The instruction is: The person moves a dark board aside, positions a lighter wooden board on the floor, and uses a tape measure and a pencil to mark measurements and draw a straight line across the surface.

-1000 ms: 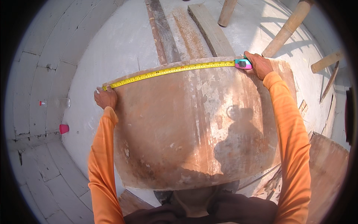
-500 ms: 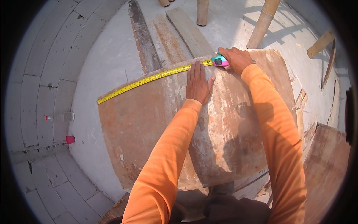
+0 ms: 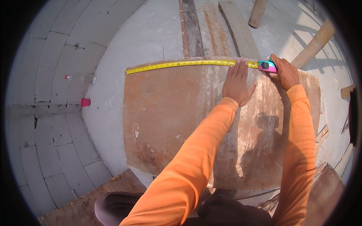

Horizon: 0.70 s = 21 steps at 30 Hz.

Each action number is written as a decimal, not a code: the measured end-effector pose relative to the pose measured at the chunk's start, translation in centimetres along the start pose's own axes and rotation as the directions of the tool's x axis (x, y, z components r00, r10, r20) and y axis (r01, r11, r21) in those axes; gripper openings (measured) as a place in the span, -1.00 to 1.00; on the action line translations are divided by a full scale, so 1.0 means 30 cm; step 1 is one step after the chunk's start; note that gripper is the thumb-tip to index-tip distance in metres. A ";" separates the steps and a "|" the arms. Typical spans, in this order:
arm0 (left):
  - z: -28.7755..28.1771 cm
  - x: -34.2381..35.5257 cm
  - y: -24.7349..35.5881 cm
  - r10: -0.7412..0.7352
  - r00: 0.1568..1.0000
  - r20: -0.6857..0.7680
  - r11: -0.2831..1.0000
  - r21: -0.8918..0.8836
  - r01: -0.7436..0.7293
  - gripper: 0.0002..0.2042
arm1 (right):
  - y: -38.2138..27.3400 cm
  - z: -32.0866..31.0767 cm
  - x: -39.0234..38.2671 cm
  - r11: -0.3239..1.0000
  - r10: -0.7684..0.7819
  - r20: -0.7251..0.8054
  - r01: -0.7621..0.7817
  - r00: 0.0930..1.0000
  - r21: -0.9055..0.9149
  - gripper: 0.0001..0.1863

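Note:
A worn brown wooden board [image 3: 166, 109] lies flat in front of me. Along its far edge stretches a yellow tape blade [image 3: 181, 63], from the board's far left corner to the tape measure [image 3: 267, 66], which has a turquoise and pink case. My right hand [image 3: 287, 74] is closed around the right side of that case, near the board's edge. Just left of it, my left hand [image 3: 237, 84] rests flat on the board, fingers stretched out and fingertips over the blade. Nothing is gripped in the left hand.
Two planks [image 3: 238, 30] lie on the pale floor beyond the board. Bamboo poles [image 3: 315, 43] stand at the far right. A block wall [image 3: 56, 71] runs along the left, with a pink cup [image 3: 86, 102] and a clear bottle [image 3: 89, 79] beside it. More boards [image 3: 94, 196] lie nearby.
The view has swung left, so the board, tape and both hands appear farther right. Both hands keep about the same places on the board, and the tape stays stretched along the edge.

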State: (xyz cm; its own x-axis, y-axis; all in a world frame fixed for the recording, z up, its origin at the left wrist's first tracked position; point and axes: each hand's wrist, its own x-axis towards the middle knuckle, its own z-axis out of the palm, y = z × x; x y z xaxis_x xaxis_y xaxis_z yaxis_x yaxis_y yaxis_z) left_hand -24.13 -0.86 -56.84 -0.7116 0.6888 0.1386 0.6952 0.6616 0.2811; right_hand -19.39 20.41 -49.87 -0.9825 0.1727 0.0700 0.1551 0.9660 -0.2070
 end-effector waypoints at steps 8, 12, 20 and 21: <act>-0.002 0.009 0.013 -0.019 1.000 0.009 0.999 -0.026 0.019 -0.25 | 0.039 0.011 -0.025 1.000 -0.013 -0.091 0.012 0.996 -0.004 -0.45; 0.009 0.013 0.015 -0.041 0.999 0.005 0.999 -0.035 0.041 -0.25 | 0.066 0.016 -0.045 0.998 -0.015 -0.215 0.027 0.977 0.054 -0.49; 0.000 0.013 0.021 -0.028 1.000 0.007 1.000 0.012 0.028 -0.25 | 0.062 -0.038 -0.031 0.996 0.033 -0.084 -0.026 0.996 0.081 -0.52; -0.001 0.013 0.020 -0.026 1.000 0.004 1.000 0.011 0.026 -0.26 | 0.058 -0.049 -0.028 0.998 0.031 -0.072 -0.026 0.997 0.061 -0.52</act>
State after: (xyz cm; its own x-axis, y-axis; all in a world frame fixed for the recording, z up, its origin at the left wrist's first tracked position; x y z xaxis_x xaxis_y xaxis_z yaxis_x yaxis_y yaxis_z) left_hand -23.99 -0.20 -56.59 -0.7292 0.6724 0.1270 0.6773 0.6829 0.2738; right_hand -18.14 22.22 -48.85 -0.9673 0.2158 0.1336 0.1743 0.9474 -0.2684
